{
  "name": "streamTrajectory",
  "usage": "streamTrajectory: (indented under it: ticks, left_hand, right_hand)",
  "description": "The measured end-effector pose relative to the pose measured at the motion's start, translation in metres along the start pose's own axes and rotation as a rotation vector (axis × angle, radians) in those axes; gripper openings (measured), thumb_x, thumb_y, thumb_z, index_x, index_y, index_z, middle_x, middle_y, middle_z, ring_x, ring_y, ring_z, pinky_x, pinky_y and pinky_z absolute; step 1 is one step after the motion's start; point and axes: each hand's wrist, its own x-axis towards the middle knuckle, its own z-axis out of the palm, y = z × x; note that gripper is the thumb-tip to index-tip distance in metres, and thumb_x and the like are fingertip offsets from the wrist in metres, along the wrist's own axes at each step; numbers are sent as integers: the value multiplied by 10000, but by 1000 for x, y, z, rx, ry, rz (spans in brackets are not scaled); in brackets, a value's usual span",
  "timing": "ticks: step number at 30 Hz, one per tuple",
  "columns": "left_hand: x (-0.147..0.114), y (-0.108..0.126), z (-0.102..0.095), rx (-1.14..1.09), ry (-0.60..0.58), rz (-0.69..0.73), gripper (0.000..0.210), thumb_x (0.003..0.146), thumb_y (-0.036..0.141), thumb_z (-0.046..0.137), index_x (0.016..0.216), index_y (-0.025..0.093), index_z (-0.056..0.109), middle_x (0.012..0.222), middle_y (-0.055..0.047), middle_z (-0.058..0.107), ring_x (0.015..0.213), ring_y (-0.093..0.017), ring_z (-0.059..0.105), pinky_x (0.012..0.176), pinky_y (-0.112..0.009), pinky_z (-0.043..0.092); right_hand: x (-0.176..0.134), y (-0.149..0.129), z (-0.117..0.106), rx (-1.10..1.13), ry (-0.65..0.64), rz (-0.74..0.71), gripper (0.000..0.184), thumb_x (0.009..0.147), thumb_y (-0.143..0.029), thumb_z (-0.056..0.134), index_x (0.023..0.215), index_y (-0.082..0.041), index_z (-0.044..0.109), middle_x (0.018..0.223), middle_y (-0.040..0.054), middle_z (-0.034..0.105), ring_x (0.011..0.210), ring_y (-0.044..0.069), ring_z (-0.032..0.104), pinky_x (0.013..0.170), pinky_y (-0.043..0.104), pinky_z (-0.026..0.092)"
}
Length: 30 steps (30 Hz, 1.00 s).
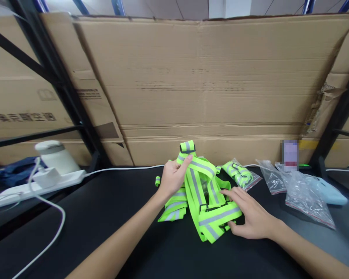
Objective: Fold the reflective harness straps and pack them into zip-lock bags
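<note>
Straps [195, 186] — looped, striped webbing | left grip [173, 176] pinching them | right grip [251, 213] — can't tell

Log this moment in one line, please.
left hand: grips green reflective straps | right hand: at straps' lower end | nearby: rolled strap bundle, plastic bags

The place looked like a workshop or packing area. A black bench [90, 217] stood between black metal uprights [49, 64] like those of a rack, and opened-out cardboard [203, 77] walled its back, with printed Chinese characters on the board at left. Blue metal posts [118, 7] showed above. Clear zip bags [305, 205], reflective straps [194, 186] and a white power strip [72, 179] suggested working use.
</note>
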Motion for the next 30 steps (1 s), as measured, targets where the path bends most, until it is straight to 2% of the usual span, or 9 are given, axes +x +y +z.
streamTrajectory:
  ticks: [3, 6, 11, 16, 19, 21, 23, 27, 30]
  left_hand:
    - [9, -4, -5, -6, 24, -22, 642, 782, 560, 739, 406, 186, 377, 400, 57, 320, 403, -66, 285, 414, -225, 219]
    - [14, -12, -7, -44, 41, -59, 521, 771, 586, 742, 519, 162, 576, 496, 23, 523, 474, -103, 451, 460, -221, 337]
    - [20, -27, -4, -128, 39, -142, 541, 730, 683, 735, 811, 149, 735, 722, -52, 729, 646, -210, 664, 577, -292, 531]
    - [22, -26, -5, -172, 9, -145, 657, 708, 662, 776, 1131, 163, 709, 1035, -108, 778, 948, -290, 733, 815, -400, 608]
    - [23, -25, -6, -154, -8, -141, 628, 722, 580, 814, 1184, 175, 681, 1199, -125, 740, 1128, -315, 690, 951, -433, 578]
    - [23, -25, -7, -120, -20, -128, 625, 745, 528, 818, 1248, 199, 647, 1303, -115, 696, 1241, -316, 635, 1044, -435, 532]
    - [24, -26, -8, -71, -49, -111, 655, 780, 496, 799, 1337, 229, 585, 1376, -103, 651, 1306, -306, 591, 1085, -426, 509]
    - [26, -31, -13, -4, -134, -84, 753, 772, 465, 806, 1415, 237, 487, 1408, -115, 616, 1301, -312, 592, 1024, -431, 565]
    - [29, -39, -17, 43, -155, -70, 790, 745, 452, 822, 1416, 233, 469, 1426, -128, 596, 1284, -318, 605, 1020, -457, 568]
  right_hand:
    - [1, -2, 1, -42, -61, 33, 630, 697, -216, 676, 1318, -199, 578, 1065, 89, 552, 1013, 287, 541, 941, 480, 469]
    - [3, -5, -1, -48, -56, 40, 515, 668, -207, 677, 1182, -198, 637, 1071, 89, 553, 1016, 289, 537, 933, 472, 450]
    - [3, -10, -3, 20, -51, 7, 524, 652, -162, 643, 1162, -227, 542, 1205, 83, 604, 1090, 286, 561, 996, 472, 402]
    - [1, -6, -1, -12, 5, -59, 388, 674, -65, 564, 1014, -236, 488, 1301, 113, 599, 1233, 303, 536, 1022, 467, 400]
    - [1, -2, -3, -75, 37, -152, 371, 664, 10, 495, 937, -240, 475, 1405, 120, 554, 1337, 308, 479, 1057, 484, 372]
    - [0, -1, -6, -34, 14, -187, 362, 680, -8, 515, 948, -249, 475, 1332, 102, 610, 1276, 295, 536, 1040, 472, 392]
    - [-1, -3, -9, 47, -6, -158, 413, 673, -102, 624, 1034, -250, 491, 1210, 90, 655, 1149, 292, 598, 997, 450, 435]
    - [-3, -9, -11, 117, -20, -113, 771, 612, -339, 831, 1297, -221, 497, 1143, 93, 660, 1021, 291, 624, 942, 432, 471]
    - [-2, -8, -10, 75, -54, -136, 791, 633, -429, 851, 1331, -219, 546, 1115, 91, 678, 980, 288, 636, 946, 449, 457]
